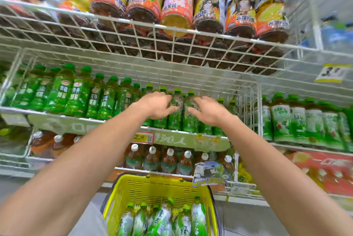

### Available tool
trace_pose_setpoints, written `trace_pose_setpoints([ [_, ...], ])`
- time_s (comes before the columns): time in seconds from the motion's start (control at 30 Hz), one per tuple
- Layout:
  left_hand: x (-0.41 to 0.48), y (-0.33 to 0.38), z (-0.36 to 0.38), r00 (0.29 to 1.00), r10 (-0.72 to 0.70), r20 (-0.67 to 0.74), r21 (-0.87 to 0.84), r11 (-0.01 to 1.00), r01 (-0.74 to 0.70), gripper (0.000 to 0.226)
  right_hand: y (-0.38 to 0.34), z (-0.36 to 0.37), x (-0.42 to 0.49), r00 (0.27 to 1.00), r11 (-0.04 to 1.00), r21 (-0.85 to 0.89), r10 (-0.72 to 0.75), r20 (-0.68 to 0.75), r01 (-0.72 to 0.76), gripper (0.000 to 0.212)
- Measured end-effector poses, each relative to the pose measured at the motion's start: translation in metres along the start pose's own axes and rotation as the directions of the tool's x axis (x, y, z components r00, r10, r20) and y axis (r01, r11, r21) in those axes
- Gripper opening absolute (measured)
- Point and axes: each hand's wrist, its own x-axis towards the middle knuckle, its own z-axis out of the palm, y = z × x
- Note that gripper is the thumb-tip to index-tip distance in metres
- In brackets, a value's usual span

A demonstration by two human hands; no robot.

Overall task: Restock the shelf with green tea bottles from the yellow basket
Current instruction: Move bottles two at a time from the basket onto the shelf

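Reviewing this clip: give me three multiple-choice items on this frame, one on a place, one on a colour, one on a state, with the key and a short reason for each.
1. Where is the yellow basket?
A. On the top wire shelf
B. Low in front of the person, below the shelves
C. Hanging from the right hand

2. What colour are the caps of the brown tea bottles on the lower shelf?
A. White
B. Green
C. Red

3. What are the two hands doing?
A. Both inside the basket
B. Both on upright green tea bottles on the middle shelf
C. One holding a price tag

Key: 1 B, the basket sits at the bottom of the view under the arms. 2 A, white caps show on that row. 3 B, the left hand and right hand flank two bottles standing at the shelf front; more bottles lie in the basket.
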Motion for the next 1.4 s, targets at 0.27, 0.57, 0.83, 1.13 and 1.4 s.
trace_pose_setpoints([
  [0.27,-0.049,0.015,-0.008,1.000,0.013,-0.021,0.061,0.998,-0.011,0.064,-0.013,-0.002,-0.051,0.997,0.997,-0.032,-0.067,-0.049,0.066,0.068],
  [0.57,-0.074,0.039,0.017,0.999,0.033,0.010,0.061,0.998,-0.033,0.069,-0.004,0.021,-0.099,0.998,0.998,-0.030,-0.056,-0.040,0.055,0.068],
  [0.83,-0.091,0.048,0.041,0.997,0.045,0.060,0.048,0.998,-0.048,0.067,-0.011,0.053,-0.116,0.995,0.995,0.029,-0.095,-0.020,0.096,0.067],
  [1.13,-0.117,0.004,0.101,0.990,-0.025,0.140,0.005,1.000,0.025,0.068,-0.062,0.108,-0.108,0.974,0.971,0.113,-0.218,0.059,0.210,0.061],
  [1.4,-0.153,-0.017,0.190,0.938,-0.091,0.335,-0.041,0.993,0.111,0.062,-0.081,0.202,-0.110,0.943,0.968,0.168,-0.224,0.246,0.186,0.060],
])
